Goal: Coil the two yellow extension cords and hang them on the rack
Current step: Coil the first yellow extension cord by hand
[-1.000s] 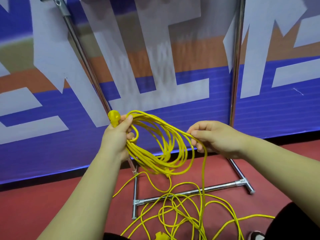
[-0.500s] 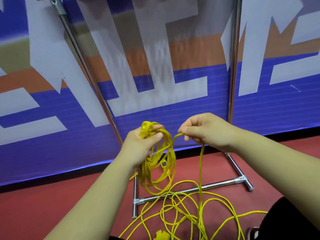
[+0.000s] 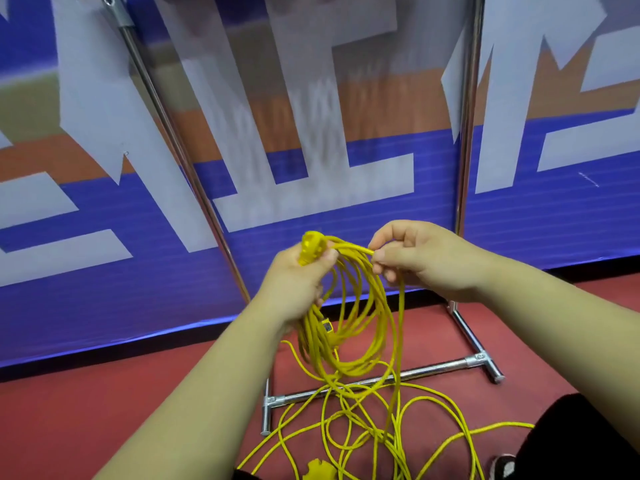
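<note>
Coiling in progress: my left hand (image 3: 294, 285) grips plug (image 3: 311, 245) and coil (image 3: 313, 341) in front of rack (image 3: 468, 133), right hand (image 3: 426, 261) pinches the free run (image 3: 401, 323); next move, I reckon, pull loose slack (image 3: 381, 436) up into another loop.

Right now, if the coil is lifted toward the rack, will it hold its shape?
Probably floppy: the coil sags into a long oval below the left hand. Its loops spread unevenly, so they may slip apart if loosely gripped. The loose cord trailing to the floor lies tangled and could snag.
</note>
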